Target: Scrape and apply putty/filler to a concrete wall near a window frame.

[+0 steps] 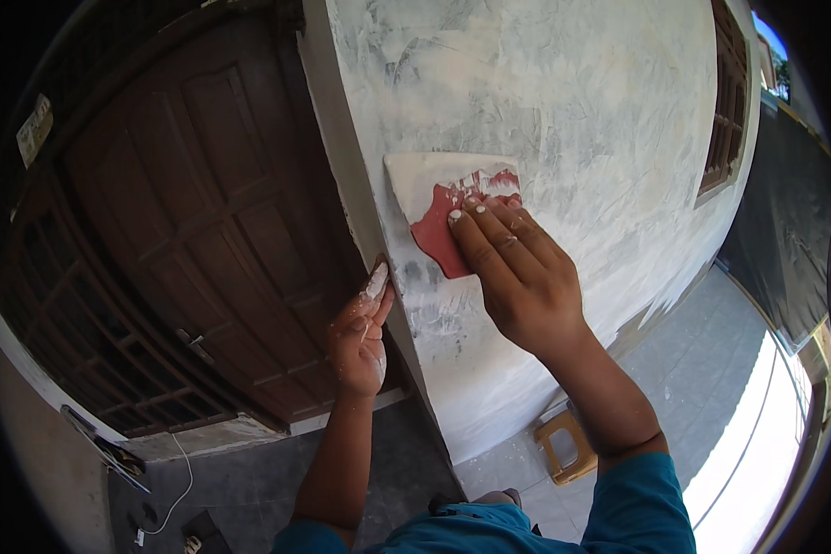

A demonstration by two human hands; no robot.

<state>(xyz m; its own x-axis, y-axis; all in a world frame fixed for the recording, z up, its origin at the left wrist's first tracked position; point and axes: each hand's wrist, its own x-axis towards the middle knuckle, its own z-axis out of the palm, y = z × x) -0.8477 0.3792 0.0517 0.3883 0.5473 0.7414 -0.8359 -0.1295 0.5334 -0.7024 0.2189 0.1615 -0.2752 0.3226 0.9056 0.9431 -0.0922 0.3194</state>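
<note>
A red putty spreader (439, 238), its upper part coated in white putty, lies against the wall near its left corner. My right hand (531, 286) grips it, fingers pressed along its face and putty on the fingertips; the thumb is hidden. The wall (600, 83) carries uneven white and grey putty, with darker patches low by the corner. My left hand (365, 328), smeared with white putty, is at the wall's corner edge. Its fingertips touch the edge, the longer fingers point upward, and it holds nothing.
Left of the corner stands a dark brown panelled door (194, 203) with a metal handle (194, 344). A yellow-brown plastic stool (566, 450) sits by the wall's foot. A white cable (186, 480) runs over dark floor tiles. A barred window (725, 102) is far right.
</note>
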